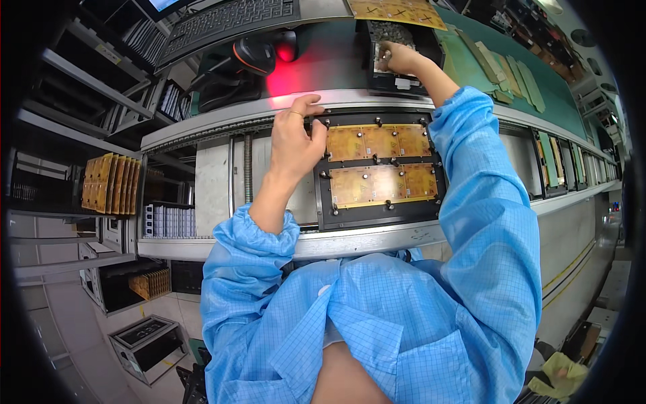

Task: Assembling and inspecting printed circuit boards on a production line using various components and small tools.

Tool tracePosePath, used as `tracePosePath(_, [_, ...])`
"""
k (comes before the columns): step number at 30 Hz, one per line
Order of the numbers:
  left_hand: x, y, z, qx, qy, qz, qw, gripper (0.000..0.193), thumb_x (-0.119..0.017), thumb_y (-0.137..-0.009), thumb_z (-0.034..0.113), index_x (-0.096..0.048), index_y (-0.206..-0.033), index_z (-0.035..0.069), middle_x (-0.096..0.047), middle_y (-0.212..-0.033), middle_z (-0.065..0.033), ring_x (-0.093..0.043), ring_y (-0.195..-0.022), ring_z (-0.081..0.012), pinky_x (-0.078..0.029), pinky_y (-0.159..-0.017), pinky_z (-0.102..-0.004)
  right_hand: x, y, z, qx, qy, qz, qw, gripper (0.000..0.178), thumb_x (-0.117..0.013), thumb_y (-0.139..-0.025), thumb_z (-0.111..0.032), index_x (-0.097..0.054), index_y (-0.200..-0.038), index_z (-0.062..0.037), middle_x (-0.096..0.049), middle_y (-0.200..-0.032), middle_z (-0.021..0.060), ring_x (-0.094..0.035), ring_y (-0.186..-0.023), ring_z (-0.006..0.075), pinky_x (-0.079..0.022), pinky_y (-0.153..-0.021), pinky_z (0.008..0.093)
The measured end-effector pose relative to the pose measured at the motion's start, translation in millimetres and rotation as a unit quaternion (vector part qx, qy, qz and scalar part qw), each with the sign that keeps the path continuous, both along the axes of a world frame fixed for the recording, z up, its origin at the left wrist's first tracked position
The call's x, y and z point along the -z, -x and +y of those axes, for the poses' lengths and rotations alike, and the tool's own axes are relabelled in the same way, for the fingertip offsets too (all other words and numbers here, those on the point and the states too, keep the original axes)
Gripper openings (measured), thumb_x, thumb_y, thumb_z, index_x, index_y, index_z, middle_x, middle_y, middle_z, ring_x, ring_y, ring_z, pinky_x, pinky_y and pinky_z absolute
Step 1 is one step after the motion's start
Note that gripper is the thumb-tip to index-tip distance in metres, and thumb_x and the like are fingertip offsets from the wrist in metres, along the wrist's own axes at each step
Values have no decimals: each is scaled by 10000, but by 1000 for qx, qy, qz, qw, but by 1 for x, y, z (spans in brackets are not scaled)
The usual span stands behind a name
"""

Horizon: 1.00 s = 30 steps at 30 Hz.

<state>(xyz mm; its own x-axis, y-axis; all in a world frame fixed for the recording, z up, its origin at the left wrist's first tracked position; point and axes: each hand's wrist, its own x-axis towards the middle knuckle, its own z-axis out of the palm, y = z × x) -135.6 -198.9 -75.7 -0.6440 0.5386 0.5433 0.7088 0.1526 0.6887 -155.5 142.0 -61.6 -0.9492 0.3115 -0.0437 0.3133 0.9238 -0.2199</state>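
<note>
A black fixture sits on the metal conveyor rails in front of me. It carries two rows of amber circuit board panels, pinned round their edges by small black clips. My left hand is at the fixture's upper left corner, its thumb and fingers apart with nothing seen between them. Farther off and to the right, my right hand reaches into a black bin of small greyish parts. Its fingers are curled together at the bin's left side; whatever they pinch is too small to make out.
Beyond the rail stand a barcode scanner casting red light and a keyboard. An amber panel lies behind the bin. Greenish strips lie on the green mat at right. Racked amber boards stand at left.
</note>
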Motion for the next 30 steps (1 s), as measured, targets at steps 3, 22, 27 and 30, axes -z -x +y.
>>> tracePosePath(3, [-4, 3, -2, -23, -11, -35, 999, 322, -569, -781, 21, -614, -1100, 34, -725, -887, -112, -649, -747, -290, -483, -804, -392, 7, -8, 15, -25, 47, 37, 998, 281, -801, -763, -203, -690, -977, -59, -708, -880, 138, -674, -834, 260, -521, -755, 371])
tracePosePath(22, [12, 1, -1, 5, 27, 13, 1000, 178, -563, -796, 32, -655, -947, 4, -691, -742, -115, -665, -689, -295, -497, -774, -408, -6, -135, -120, -60, 226, 26, 972, 102, -685, -860, -21, -701, -952, 20, -683, -777, 28, -618, -717, 92, -519, -665, 262])
tracePosePath(27, [14, 0, 5, 27, 38, 12, 999, 172, -561, -804, 34, -667, -934, -3, -681, -735, -144, -659, -702, -315, -509, -731, -435, 5, -151, -116, -15, 337, 47, 940, 104, -702, -857, -34, -705, -950, 11, -709, -828, 36, -633, -759, 98, -527, -729, 271])
tracePosePath(30, [16, -1, 5, 28, 37, 8, 999, 175, -558, -810, 27, -668, -944, 1, -676, -727, -146, -660, -705, -319, -514, -701, -443, 2, -166, -90, -23, 335, 117, 935, 95, -679, -885, -41, -687, -964, 11, -692, -911, 33, -630, -846, 103, -513, -776, 259])
